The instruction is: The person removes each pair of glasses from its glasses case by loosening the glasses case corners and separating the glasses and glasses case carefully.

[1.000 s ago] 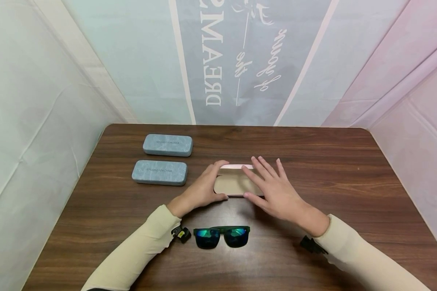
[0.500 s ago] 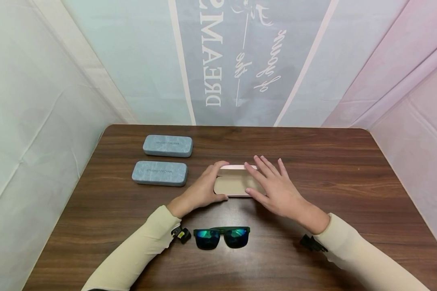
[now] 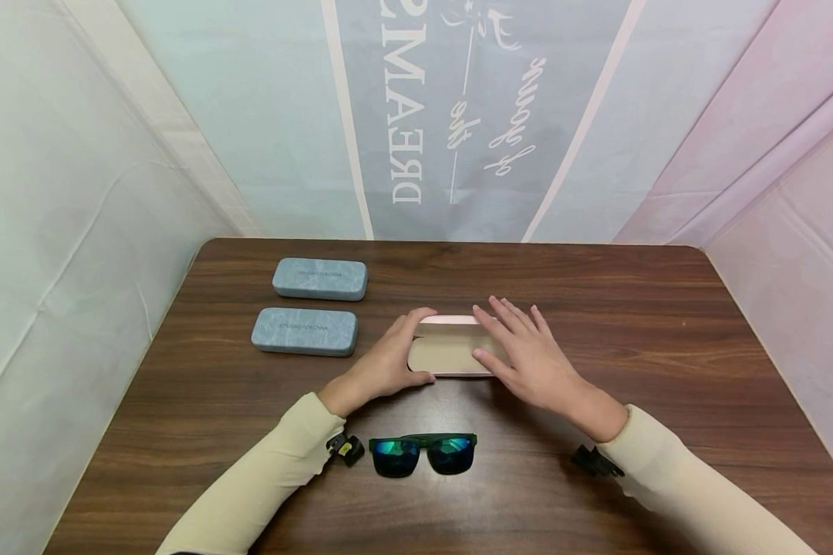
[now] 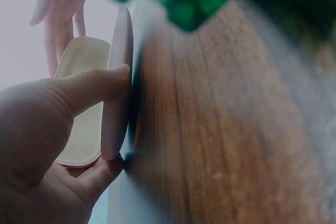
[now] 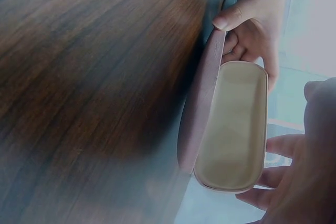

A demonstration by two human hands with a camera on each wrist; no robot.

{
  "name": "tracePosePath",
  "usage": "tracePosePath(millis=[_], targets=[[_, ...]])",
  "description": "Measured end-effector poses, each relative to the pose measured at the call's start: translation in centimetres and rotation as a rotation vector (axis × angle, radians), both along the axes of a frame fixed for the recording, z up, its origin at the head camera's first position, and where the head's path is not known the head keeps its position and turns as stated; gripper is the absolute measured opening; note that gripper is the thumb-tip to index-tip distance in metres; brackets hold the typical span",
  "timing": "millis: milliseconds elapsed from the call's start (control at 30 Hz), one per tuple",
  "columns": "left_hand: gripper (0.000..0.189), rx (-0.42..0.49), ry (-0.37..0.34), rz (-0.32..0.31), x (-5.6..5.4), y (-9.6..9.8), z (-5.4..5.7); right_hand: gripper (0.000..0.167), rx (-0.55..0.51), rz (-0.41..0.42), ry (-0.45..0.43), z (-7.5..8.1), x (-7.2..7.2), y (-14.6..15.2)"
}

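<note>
A pink glasses case [image 3: 451, 356] with a cream lining stands with its lid raised at the middle of the table. My left hand [image 3: 383, 361] grips its left end, thumb at the front edge and fingers round the back. In the left wrist view the thumb [image 4: 113, 74] presses on the pink outer side. At the right end is my right hand [image 3: 536, 368], its fingers spread and fairly straight. In the right wrist view these fingertips [image 5: 270, 178] are right at the lid's rim. Dark-framed sunglasses [image 3: 396, 461] with blue-green mirrored lenses lie in front of the case.
Two blue glasses cases, a rear one [image 3: 319, 280] and a nearer one [image 3: 304, 333], lie closed to the left of the left hand. The brown wooden table [image 3: 639, 331] ends at a printed cloth backdrop [image 3: 416, 116]. Cloth walls stand at both sides.
My right hand has shifted slightly to the right along the case, uncovering more of the lining. The left hand, the case and the sunglasses have stayed in place.
</note>
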State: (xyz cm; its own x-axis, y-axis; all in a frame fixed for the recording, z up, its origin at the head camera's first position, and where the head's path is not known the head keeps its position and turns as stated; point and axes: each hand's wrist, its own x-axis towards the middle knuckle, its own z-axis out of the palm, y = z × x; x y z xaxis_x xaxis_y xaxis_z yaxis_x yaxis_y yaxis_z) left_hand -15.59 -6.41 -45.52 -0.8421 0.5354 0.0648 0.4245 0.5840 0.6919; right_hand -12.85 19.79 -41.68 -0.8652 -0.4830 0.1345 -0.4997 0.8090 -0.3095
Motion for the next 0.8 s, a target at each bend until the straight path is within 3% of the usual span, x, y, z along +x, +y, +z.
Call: tracePosePath(millis=[567, 800], targets=[[0.098, -0.021, -0.003, 0.006, -0.1, 0.1, -0.1, 0.055, -0.175, -0.076, -0.096, -0.6, -1.0, 0.4], [0.098, -0.026, -0.005, 0.012, 0.0, 0.0, 0.0, 0.055, -0.24, -0.124, -0.176, -0.7, -1.3, 0.5]])
